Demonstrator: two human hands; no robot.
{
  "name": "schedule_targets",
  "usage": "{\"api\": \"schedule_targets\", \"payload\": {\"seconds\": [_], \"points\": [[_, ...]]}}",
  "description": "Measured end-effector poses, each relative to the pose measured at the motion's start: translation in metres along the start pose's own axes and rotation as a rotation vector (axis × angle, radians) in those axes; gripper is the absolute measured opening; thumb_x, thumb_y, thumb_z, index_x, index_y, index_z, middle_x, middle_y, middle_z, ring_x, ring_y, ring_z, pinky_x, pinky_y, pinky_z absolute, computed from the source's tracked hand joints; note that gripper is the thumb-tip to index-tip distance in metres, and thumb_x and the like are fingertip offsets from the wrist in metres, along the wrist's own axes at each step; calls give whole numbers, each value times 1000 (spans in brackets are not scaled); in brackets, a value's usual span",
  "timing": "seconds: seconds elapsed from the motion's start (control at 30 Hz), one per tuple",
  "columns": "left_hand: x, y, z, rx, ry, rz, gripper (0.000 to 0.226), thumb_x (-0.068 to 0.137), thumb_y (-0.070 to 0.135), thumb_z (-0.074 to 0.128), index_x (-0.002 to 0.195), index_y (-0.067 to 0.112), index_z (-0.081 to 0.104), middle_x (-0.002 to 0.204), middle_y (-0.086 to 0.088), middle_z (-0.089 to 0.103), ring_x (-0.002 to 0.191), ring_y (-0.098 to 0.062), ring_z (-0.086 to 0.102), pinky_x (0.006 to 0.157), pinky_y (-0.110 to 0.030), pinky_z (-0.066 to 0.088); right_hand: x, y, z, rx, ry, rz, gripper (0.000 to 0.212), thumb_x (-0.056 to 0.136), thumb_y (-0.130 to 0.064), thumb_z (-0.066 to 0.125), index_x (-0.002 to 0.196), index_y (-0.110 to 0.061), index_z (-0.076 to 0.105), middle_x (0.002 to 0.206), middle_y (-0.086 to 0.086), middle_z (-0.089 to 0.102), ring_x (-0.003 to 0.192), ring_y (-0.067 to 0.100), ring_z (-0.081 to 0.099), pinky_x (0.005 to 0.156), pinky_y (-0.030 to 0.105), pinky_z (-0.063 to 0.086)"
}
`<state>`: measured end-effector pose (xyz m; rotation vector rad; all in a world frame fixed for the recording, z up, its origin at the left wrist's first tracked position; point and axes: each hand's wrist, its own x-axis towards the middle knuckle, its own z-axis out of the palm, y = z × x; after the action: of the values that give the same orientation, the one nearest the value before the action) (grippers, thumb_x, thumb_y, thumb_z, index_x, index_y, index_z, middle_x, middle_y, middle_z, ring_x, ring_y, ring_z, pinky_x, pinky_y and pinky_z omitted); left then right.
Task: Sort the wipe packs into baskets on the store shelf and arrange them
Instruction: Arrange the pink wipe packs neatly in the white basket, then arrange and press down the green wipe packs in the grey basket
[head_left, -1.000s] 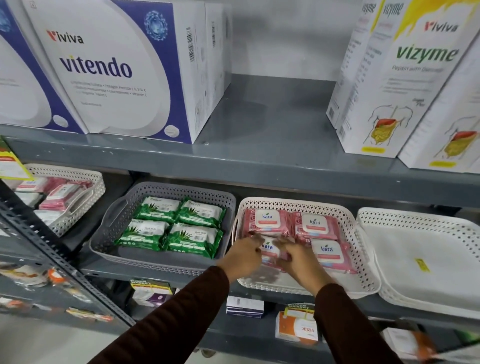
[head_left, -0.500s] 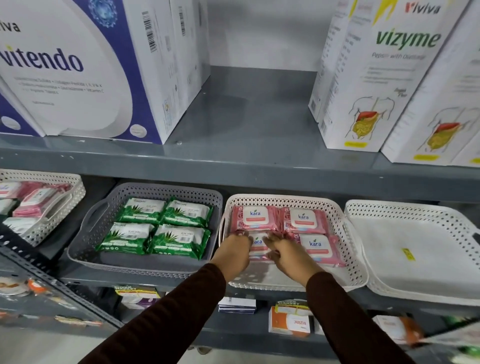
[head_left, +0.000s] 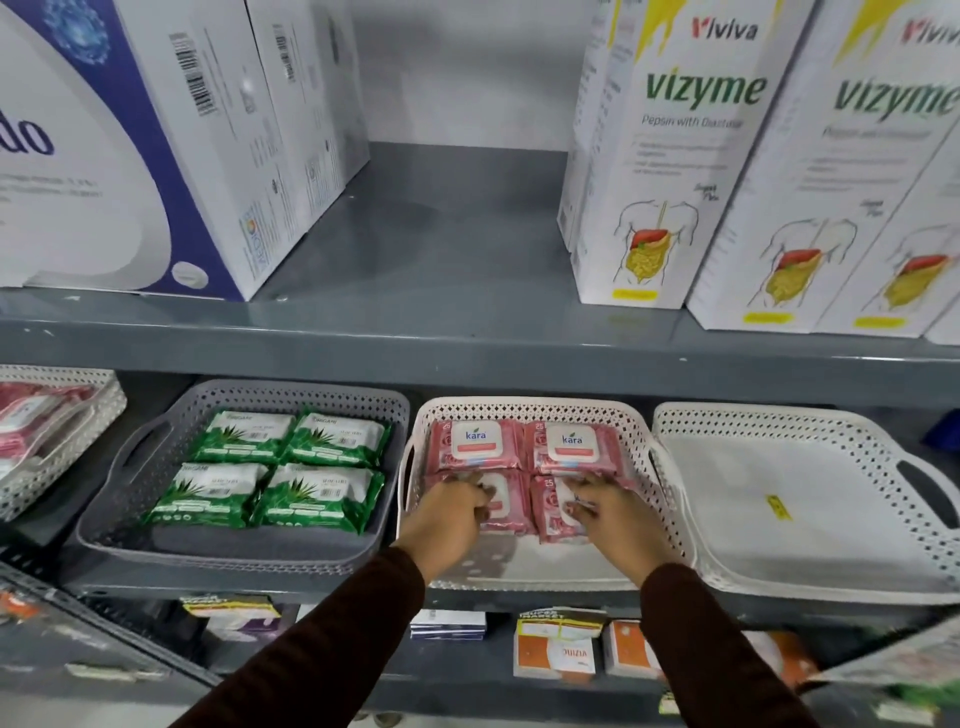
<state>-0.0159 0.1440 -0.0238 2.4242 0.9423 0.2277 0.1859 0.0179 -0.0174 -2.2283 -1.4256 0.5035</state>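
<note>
A white perforated basket (head_left: 530, 406) on the middle shelf holds several pink "kara" wipe packs in a two-by-two block. The two back packs (head_left: 475, 441) (head_left: 571, 448) lie flat with their labels up. My left hand (head_left: 447, 512) is curled over the front left pink pack (head_left: 508, 503). My right hand (head_left: 608, 514) grips the front right pink pack (head_left: 549, 514). To the left, a grey basket (head_left: 291, 388) holds several green aloe wipe packs (head_left: 291, 473) in a neat square.
An empty white basket (head_left: 779, 415) with a yellow sticker stands at the right. A further white basket (head_left: 104, 395) with pink packs sits at far left. Large cartons (head_left: 670, 156) stand on the shelf above. Small boxes (head_left: 561, 649) lie on the shelf below.
My hands have spread apart, the left one staying on the front left pack and the right one shifting to the front right pack. The front packs now sit square against the back pair.
</note>
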Motion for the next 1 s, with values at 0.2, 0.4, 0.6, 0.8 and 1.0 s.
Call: {"api": "schedule_targets", "payload": {"seconds": [0.2,0.4,0.6,0.8,1.0], "points": [[2,-2,-6,-26,-21,-12,34,94,2,58,126,13,65,146,-2,48,127,-12,52,107,-13,26,2,3,5,48,-18,17,45,96,-30,58,139,-32,51,159,-6,30,141,20,41,117,36,30],[35,17,-19,210,248,3,48,102,31,34,147,17,40,160,-4,22,148,-25,14,121,-44,13,37,-7,-8,-268,160,-59,52,103,-37,31,152,-20,29,164,6,20,152,27,11,123,43,10],[57,10,4,344,10,-127,61,104,42,17,156,17,0,163,-3,-10,147,-32,-15,114,-51,-18,61,2,5,-318,-56,-71,63,102,-44,23,156,-17,6,166,8,3,152,28,-5,123,49,-4],[56,1,14,311,58,-60,57,104,42,14,156,22,3,163,0,-5,147,-29,-16,115,-47,-18,67,2,12,-335,-9,-67,57,103,-37,21,156,-17,12,165,6,12,152,31,3,124,50,0],[55,4,14,300,22,-66,57,104,40,13,156,20,0,163,1,-6,147,-29,-16,116,-46,-16,66,5,15,-364,-9,-49,57,104,-40,16,156,-19,7,166,4,8,152,31,0,124,48,-1]]}}
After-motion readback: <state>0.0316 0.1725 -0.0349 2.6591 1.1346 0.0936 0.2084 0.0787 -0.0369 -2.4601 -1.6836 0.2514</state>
